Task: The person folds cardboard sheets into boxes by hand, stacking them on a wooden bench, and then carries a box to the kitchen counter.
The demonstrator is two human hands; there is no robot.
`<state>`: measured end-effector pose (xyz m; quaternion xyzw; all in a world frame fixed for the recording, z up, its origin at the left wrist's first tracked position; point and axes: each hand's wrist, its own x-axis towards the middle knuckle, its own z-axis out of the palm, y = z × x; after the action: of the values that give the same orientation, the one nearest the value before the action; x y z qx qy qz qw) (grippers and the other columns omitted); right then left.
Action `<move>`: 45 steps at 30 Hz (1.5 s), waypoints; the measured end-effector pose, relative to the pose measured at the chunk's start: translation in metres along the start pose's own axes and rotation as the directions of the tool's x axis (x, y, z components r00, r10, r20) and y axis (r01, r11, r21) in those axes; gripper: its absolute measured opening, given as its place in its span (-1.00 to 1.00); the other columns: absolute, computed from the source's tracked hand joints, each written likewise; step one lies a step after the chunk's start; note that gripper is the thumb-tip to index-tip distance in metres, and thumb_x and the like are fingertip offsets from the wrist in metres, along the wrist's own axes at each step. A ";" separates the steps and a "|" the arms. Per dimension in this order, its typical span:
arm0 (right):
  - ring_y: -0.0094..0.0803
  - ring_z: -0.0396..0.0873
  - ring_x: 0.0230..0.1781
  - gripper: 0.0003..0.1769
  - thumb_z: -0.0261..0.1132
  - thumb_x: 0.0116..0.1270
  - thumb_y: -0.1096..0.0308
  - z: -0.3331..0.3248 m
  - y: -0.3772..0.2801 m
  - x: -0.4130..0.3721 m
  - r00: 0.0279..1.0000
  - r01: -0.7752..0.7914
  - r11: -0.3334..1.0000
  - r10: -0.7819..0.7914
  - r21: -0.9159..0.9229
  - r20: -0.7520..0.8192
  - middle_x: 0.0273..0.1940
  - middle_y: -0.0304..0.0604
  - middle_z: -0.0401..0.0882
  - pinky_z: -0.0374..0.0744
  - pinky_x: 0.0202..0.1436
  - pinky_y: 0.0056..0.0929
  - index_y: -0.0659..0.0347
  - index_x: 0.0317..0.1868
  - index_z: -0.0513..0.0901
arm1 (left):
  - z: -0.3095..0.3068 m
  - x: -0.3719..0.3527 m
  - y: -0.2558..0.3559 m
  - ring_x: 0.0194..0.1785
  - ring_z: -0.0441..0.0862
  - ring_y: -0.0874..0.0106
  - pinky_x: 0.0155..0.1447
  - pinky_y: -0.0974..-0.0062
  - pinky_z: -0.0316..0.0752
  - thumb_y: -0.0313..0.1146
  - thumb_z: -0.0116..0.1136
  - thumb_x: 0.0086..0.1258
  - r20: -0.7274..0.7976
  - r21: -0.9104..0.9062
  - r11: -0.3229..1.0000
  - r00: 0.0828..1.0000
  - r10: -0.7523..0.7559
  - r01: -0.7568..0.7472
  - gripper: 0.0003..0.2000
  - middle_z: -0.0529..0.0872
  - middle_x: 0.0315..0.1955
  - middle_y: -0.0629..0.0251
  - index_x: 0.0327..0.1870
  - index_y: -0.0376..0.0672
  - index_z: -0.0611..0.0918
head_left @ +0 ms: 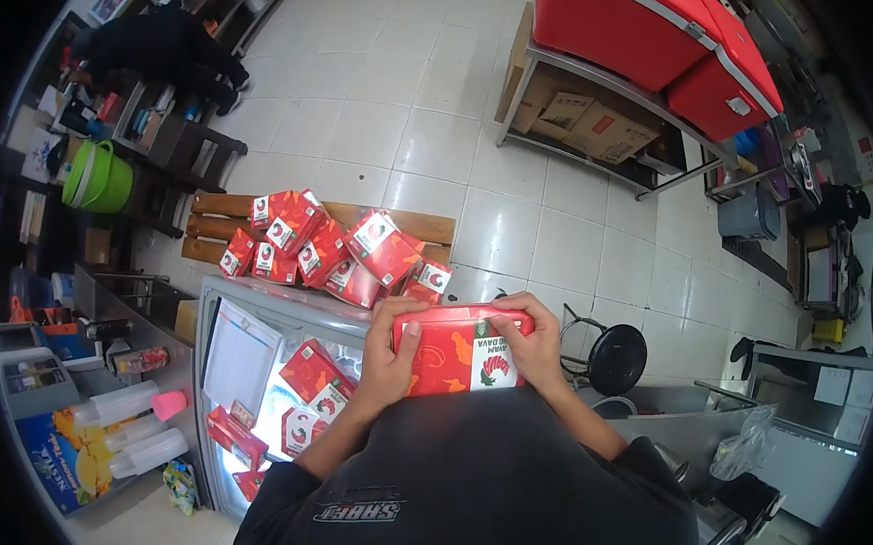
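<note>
A red cardboard food box (444,359) with a white label panel is held close against my dark shirt, its lettering upside down in this view. My left hand (386,363) grips its left end, thumb on the front face. At the right end, my right hand (534,343) clasps it with the thumb near the label and fingers over the far edge. Just beyond, a pile of similar red boxes (374,243) lies on a wooden slatted surface (337,213). More red boxes (317,376) rest on the lit display case (218,409) at my left.
A paper sheet (241,352) lies on the case. Red coolers (612,37) stand on a metal table at the far right. A round black stool (618,360) is at my right. A person in dark clothes (159,51) bends at shelves, near a green bucket (98,176).
</note>
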<state>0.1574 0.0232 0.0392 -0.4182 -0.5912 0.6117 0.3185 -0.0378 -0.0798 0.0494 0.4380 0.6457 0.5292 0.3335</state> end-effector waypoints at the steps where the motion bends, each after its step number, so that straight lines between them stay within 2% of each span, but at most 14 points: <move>1: -0.45 0.60 -0.04 -0.90 0.34 0.40 0.45 -0.002 0.001 -0.001 1.000 0.016 1.000 -0.016 -0.005 0.015 -0.13 -0.11 0.66 0.52 0.09 -0.49 0.33 -0.22 0.68 | 0.000 0.000 -0.003 0.15 0.52 0.26 0.34 0.30 0.31 -0.41 0.02 0.54 0.006 -0.003 1.000 1.000 -0.003 0.003 -0.86 0.61 0.00 0.09 -0.09 -0.29 0.57; 10: -0.30 0.60 -0.01 -0.82 0.17 0.52 0.44 0.003 0.000 0.003 0.969 0.246 0.968 -0.246 -0.059 0.010 -0.06 0.02 0.65 0.52 0.11 -0.38 0.34 -0.28 0.56 | 0.006 -0.008 -0.008 0.11 0.52 0.24 0.30 0.26 0.33 -0.31 -0.03 0.60 -0.070 -0.161 0.987 0.997 -0.019 0.007 -0.78 0.57 -0.04 0.07 -0.24 -0.28 0.50; 15: -0.32 0.38 0.31 -0.63 -0.08 0.67 0.14 0.027 -0.014 0.056 0.950 0.244 0.969 -0.244 -0.024 -0.197 0.25 -0.03 0.44 0.37 0.34 -0.32 0.27 0.15 0.45 | 0.017 0.020 -0.003 0.13 0.46 0.09 0.27 0.14 0.31 -0.30 0.06 0.52 -0.252 0.247 0.866 0.834 0.490 -0.434 -0.84 0.55 -0.04 0.09 -0.20 -0.20 0.56; 17: -0.34 0.40 0.24 -0.55 -0.08 0.66 0.06 0.035 -0.018 0.080 0.985 -0.058 0.879 0.128 0.473 -0.117 0.38 -0.11 0.23 0.47 0.24 -0.14 0.16 0.35 0.27 | 0.032 0.031 -0.007 0.16 0.43 0.03 0.27 0.09 0.31 -0.22 0.12 0.46 -0.313 0.479 0.672 0.605 0.732 -0.565 -0.81 0.55 -0.05 0.12 -0.14 -0.14 0.63; 20: -0.32 0.28 0.42 -0.50 0.05 0.60 -0.01 0.048 -0.037 0.100 0.946 0.256 0.816 -0.101 0.519 -0.308 0.49 -0.16 0.23 0.36 0.40 -0.12 0.20 0.28 0.48 | 0.040 0.032 -0.006 0.21 0.41 0.04 0.30 0.07 0.31 -0.19 0.14 0.43 -0.240 0.467 0.641 0.610 0.755 -0.609 -0.76 0.53 0.04 0.07 -0.07 -0.13 0.65; 22: -0.29 0.28 0.45 -0.55 0.12 0.56 0.10 0.038 -0.048 0.102 0.934 0.326 0.853 -0.226 0.407 -0.275 0.50 -0.09 0.25 0.32 0.45 -0.14 0.25 0.25 0.54 | 0.022 0.036 0.020 0.26 0.39 0.04 0.36 0.06 0.28 -0.17 0.16 0.41 -0.020 0.330 0.681 0.716 0.698 -0.654 -0.68 0.49 0.15 0.02 0.04 -0.18 0.64; 24: -0.26 0.27 0.48 -0.60 0.19 0.52 0.22 0.035 -0.053 0.099 0.922 0.378 0.878 -0.327 0.296 -0.207 0.51 -0.01 0.26 0.27 0.49 -0.16 0.30 0.21 0.60 | 0.018 0.043 0.036 0.35 0.36 0.01 0.44 0.04 0.22 -0.16 0.16 0.41 -0.211 0.015 0.909 0.887 0.411 -0.417 -0.61 0.48 0.22 -0.01 0.12 -0.24 0.61; 26: -0.15 0.24 0.52 -0.57 0.27 0.41 0.40 0.046 -0.049 0.087 0.801 0.583 0.812 -0.571 -0.017 0.177 0.49 0.08 0.30 0.21 0.54 -0.15 0.34 0.26 0.60 | 0.013 0.061 0.048 0.42 0.35 -0.01 0.50 0.05 0.16 -0.22 0.13 0.46 -0.332 0.021 0.911 0.856 0.396 -0.413 -0.63 0.51 0.25 -0.04 0.14 -0.28 0.58; 28: -0.10 0.20 0.55 -0.53 0.28 0.40 0.41 0.058 -0.051 0.077 0.822 0.534 0.831 -0.553 0.154 0.134 0.50 0.12 0.27 0.18 0.55 -0.14 0.33 0.30 0.57 | 0.005 0.071 0.046 0.45 0.36 0.03 0.52 0.09 0.15 -0.31 0.12 0.50 -0.169 -0.156 0.931 0.937 0.305 -0.331 -0.68 0.51 0.29 -0.05 0.17 -0.26 0.57; 33: 0.02 0.12 0.58 -0.51 0.21 0.45 0.36 0.063 -0.057 0.075 0.871 0.427 0.838 -0.482 0.340 0.094 0.51 0.18 0.23 0.10 0.58 -0.11 0.28 0.35 0.53 | 0.010 0.069 0.044 0.42 0.42 0.10 0.49 0.16 0.22 -0.35 0.17 0.47 -0.269 -0.201 0.897 0.903 0.336 -0.394 -0.74 0.54 0.26 -0.03 0.09 -0.25 0.62; 36: 0.06 -0.03 0.63 -0.45 0.13 0.50 0.28 0.060 -0.060 0.082 0.842 0.489 0.868 -0.496 0.086 0.213 0.57 0.26 0.02 -0.01 0.61 -0.09 0.24 0.45 0.42 | 0.013 0.069 0.052 0.31 0.49 0.18 0.44 0.24 0.27 -0.37 0.23 0.43 -0.249 0.082 0.894 0.859 0.446 -0.441 -0.79 0.60 0.13 0.04 0.00 -0.24 0.67; 39: 0.13 -0.26 0.65 -0.29 0.18 0.47 0.13 0.053 -0.055 0.078 0.758 0.538 0.843 -0.473 -0.020 0.449 0.64 0.22 -0.39 -0.10 0.62 -0.01 0.06 0.57 0.23 | -0.001 0.078 0.036 0.09 0.53 0.33 0.27 0.35 0.39 -0.43 0.25 0.39 -0.352 -0.075 0.940 0.891 0.286 -0.332 -0.81 0.60 -0.06 0.17 -0.03 -0.26 0.68; 42: 0.19 -0.24 0.64 -0.28 0.20 0.43 0.15 0.034 -0.052 0.053 0.703 0.500 0.860 -0.334 -0.103 0.628 0.63 0.24 -0.38 -0.11 0.62 0.05 0.04 0.56 0.26 | -0.022 0.088 0.022 0.09 0.52 0.39 0.25 0.43 0.40 -0.43 0.25 0.41 -0.549 -0.348 0.901 0.835 0.028 -0.259 -0.79 0.60 -0.07 0.20 -0.01 -0.28 0.66; 45: 0.22 -0.25 0.64 -0.37 0.21 0.42 0.18 0.033 -0.044 0.037 0.704 0.498 0.860 -0.327 -0.109 0.631 0.64 0.17 -0.24 -0.11 0.60 0.14 -0.09 0.50 0.39 | -0.024 0.088 0.014 0.09 0.50 0.44 0.24 0.48 0.39 -0.46 0.26 0.40 -0.513 -0.286 0.932 0.857 0.049 -0.224 -0.78 0.58 -0.05 0.23 0.02 -0.29 0.65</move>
<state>0.1066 0.0453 0.0757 -0.1011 -0.8172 0.5357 0.1870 -0.0913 -0.0080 0.0712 0.2687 0.5766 0.7487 0.1865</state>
